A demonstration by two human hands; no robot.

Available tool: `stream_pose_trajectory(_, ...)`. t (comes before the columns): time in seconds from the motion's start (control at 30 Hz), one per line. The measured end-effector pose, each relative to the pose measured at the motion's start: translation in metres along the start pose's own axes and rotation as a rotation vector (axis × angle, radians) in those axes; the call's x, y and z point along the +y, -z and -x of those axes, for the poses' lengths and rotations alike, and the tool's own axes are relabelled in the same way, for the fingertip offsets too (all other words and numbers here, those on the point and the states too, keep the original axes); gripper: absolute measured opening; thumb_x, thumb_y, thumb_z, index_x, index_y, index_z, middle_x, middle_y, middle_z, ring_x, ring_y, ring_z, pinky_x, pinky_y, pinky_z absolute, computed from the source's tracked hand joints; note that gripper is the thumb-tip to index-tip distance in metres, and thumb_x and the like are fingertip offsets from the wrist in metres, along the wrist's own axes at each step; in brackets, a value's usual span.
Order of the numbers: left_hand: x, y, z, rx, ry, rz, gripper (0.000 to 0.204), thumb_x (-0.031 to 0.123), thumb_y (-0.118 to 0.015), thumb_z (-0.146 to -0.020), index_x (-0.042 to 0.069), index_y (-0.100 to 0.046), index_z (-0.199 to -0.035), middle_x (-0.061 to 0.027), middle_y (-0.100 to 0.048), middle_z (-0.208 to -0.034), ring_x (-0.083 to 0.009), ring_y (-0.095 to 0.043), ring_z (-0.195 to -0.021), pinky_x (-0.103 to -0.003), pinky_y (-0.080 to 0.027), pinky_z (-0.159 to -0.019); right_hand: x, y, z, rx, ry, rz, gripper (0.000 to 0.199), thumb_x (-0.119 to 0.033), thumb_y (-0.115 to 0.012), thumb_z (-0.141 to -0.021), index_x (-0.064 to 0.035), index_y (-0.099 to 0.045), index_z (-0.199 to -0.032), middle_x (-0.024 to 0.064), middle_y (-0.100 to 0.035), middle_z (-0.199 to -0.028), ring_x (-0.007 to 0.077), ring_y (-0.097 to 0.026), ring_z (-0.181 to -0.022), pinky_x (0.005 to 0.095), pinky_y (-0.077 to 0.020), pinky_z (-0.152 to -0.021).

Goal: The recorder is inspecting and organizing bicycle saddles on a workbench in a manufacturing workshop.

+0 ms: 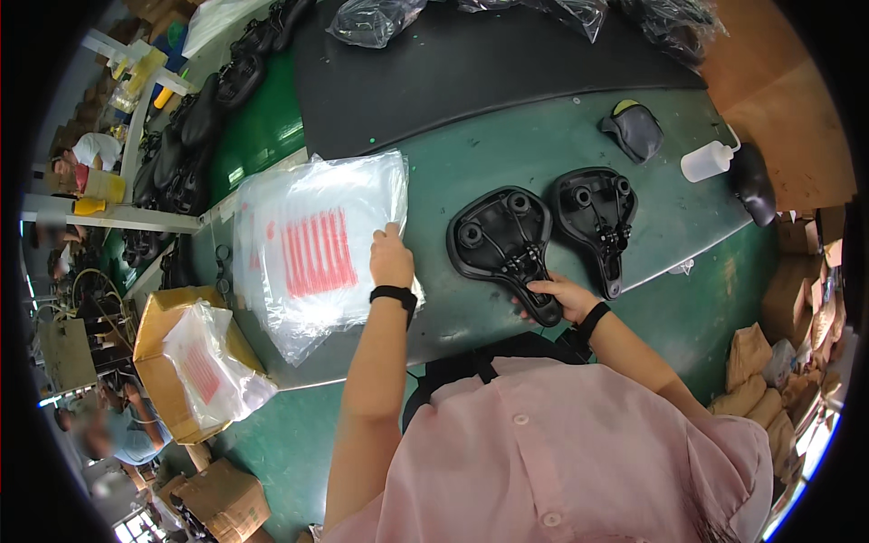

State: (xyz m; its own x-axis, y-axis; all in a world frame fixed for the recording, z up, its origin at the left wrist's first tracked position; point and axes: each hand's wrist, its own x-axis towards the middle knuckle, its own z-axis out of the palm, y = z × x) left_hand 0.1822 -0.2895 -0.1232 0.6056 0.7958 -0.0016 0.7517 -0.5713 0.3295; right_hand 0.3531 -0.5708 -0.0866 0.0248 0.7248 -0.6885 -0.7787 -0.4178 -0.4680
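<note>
My right hand (pixel 568 297) is closed round the narrow nose of a black bicycle saddle (pixel 503 237), which lies underside up on the green table. A second black saddle (pixel 593 213), also underside up, lies just to its right. On the left, my left hand (pixel 391 261) has its fingers curled at the right edge of a stack of clear plastic bags (pixel 262 217) with red print. The fingers look pinched on the bag's edge, though their tips are partly hidden.
Farther back on the table (pixel 434 172) lies a black mat (pixel 489 72) with plastic-wrapped items. At the right are a white squeeze bottle (pixel 706 161) and a dark cover-like piece (pixel 633 132). Scissors (pixel 223 261) lie left of the bags. A carton (pixel 163 362) holding more bags stands front left.
</note>
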Motion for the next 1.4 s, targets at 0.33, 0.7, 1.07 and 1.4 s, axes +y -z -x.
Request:
stream_pose_trajectory(0.33,-0.074,0.031,0.021,-0.204,0.428,0.917,0.024,0.015,-0.059,-0.088,-0.006,-0.067,-0.096,-0.0079,-0.065,-0.071,-0.0135,-0.06,-0.061,-0.028,-0.048,-0.054,-0.003,-0.009,0.003,0.084,0.019,0.041,0.035,-0.023,-0.063,-0.088,-0.0019,-0.053,-0.113,0.0138,-0.065,-0.089,0.0227,-0.066,-0.067,0.0348,-0.0556,-0.056)
stream_pose_trajectory(0.7,-0.071,0.069,0.01,-0.327,0.395,0.982,0.016,0.014,-0.066,-0.084,-0.001,-0.07,-0.089,-0.0045,-0.062,-0.068,-0.011,-0.059,-0.061,-0.025,-0.049,-0.053,-0.071,-0.111,-0.006,-0.043,0.189,0.17,0.05,-0.021,-0.07,-0.078,0.0031,-0.05,-0.117,0.0167,-0.064,-0.095,0.0239,-0.066,-0.07,0.0338,-0.0568,-0.063)
stream_pose_trajectory(1.07,-0.066,0.057,0.004,-0.431,0.353,1.176,0.019,0.0,-0.072,-0.073,0.005,-0.054,-0.069,-0.0038,-0.062,-0.07,-0.0118,-0.056,-0.059,-0.025,-0.045,-0.053,-0.06,-0.189,-0.136,-0.285,0.06,0.044,0.039,-0.016,-0.063,-0.087,0.0017,-0.049,-0.119,0.013,-0.064,-0.097,0.0225,-0.068,-0.077,0.0323,-0.0575,-0.066)
stream_pose_trajectory(1.4,-0.122,0.105,0.025,-0.219,0.633,1.541,0.011,0.01,-0.065,-0.086,0.005,-0.059,-0.078,-0.0066,-0.065,-0.082,-0.0137,-0.063,-0.073,-0.026,-0.053,-0.067,-0.026,-0.178,-0.176,-0.11,0.036,-0.029,0.037,-0.008,-0.068,-0.082,0.0001,-0.052,-0.114,0.0107,-0.062,-0.093,0.0235,-0.066,-0.075,0.0369,-0.0578,-0.066)
